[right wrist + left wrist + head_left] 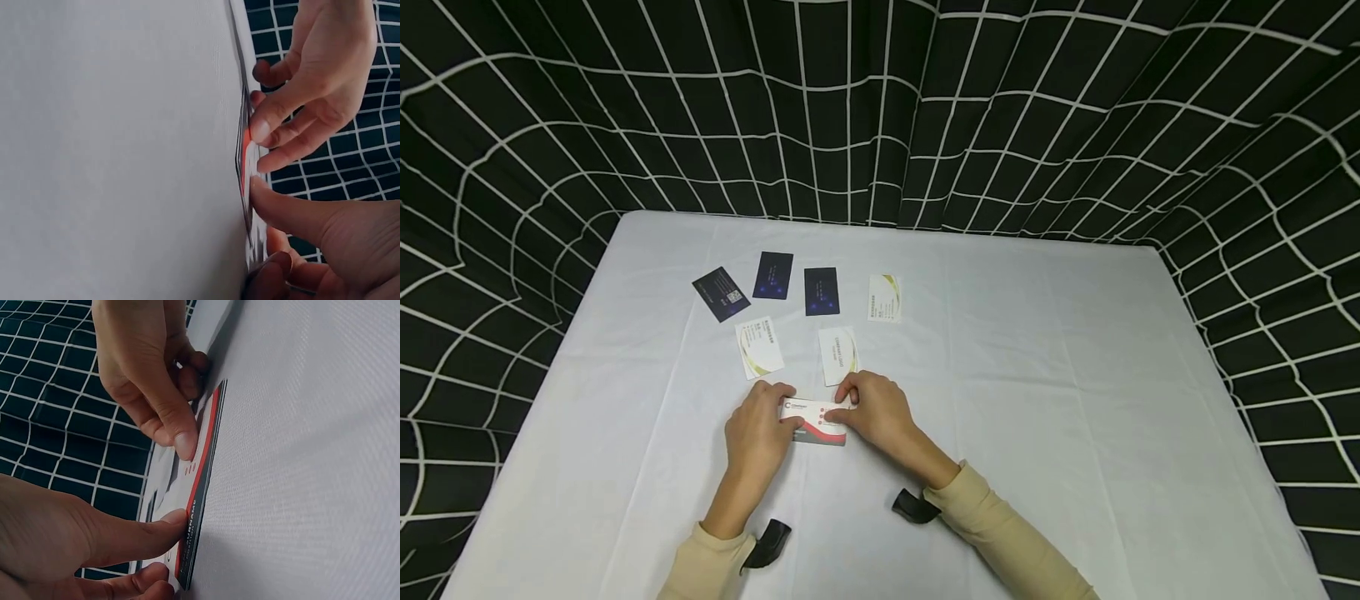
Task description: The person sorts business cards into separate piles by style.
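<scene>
Near the front of the table lies a small stack of business cards (814,410), white on top with a red wave and a grey band. My left hand (756,429) pinches its left end, thumb on the printed face. At the other end, the thumb and fingers of my right hand (880,408) hold the stack. Several thin layered edges show in the left wrist view, where the stack (201,465) sits close over the white cloth. In the right wrist view the card edges (240,150) bow apart slightly. The fingers hide both ends.
Beyond my hands lie three dark blue cards (772,275), spread apart. White cards with yellow curves lie nearby: one at the right (884,298), one at the left (760,347), and one (837,354) just past my right fingertips. A black grid-patterned curtain (880,108) surrounds the table.
</scene>
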A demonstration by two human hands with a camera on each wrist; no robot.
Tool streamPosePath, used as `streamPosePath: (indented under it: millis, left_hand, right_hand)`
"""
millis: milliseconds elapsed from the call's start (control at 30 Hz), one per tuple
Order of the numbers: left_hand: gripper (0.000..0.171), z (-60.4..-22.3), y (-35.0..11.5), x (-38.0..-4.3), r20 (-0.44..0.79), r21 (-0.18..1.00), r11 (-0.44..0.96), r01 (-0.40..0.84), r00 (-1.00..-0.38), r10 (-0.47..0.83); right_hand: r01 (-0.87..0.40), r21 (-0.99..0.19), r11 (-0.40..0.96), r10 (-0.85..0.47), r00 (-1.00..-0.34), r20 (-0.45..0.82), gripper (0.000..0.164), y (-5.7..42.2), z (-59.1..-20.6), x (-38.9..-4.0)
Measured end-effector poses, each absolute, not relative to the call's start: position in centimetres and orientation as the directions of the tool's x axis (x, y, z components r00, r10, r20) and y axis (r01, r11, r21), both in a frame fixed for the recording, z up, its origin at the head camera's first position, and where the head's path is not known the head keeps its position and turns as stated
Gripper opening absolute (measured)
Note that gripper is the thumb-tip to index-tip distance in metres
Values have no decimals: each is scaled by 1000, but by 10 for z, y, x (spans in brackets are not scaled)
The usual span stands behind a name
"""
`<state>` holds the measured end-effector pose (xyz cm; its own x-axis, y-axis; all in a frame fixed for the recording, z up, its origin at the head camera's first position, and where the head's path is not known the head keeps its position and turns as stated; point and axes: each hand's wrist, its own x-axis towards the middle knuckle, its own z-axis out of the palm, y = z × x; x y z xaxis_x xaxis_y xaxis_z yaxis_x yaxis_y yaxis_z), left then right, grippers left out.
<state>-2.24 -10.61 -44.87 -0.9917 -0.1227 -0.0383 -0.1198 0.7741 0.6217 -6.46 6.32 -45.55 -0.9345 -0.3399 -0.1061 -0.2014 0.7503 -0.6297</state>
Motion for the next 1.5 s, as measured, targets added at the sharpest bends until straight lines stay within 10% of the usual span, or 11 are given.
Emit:
streamPosePath:
  millis: [1067, 1500]
  left_hand:
    - [48, -446, -109, -21, -43, 651, 745, -145, -987, -154]
    - [46, -431, -66, -60, -130, 968, 214, -134, -991, -34]
  right_hand:
    - [-225, -666, 712, -393, -913, -112, 17, 74, -452, -75]
    - [-246, -591, 768, -336, -941, -44, 23, 122, -433, -143]
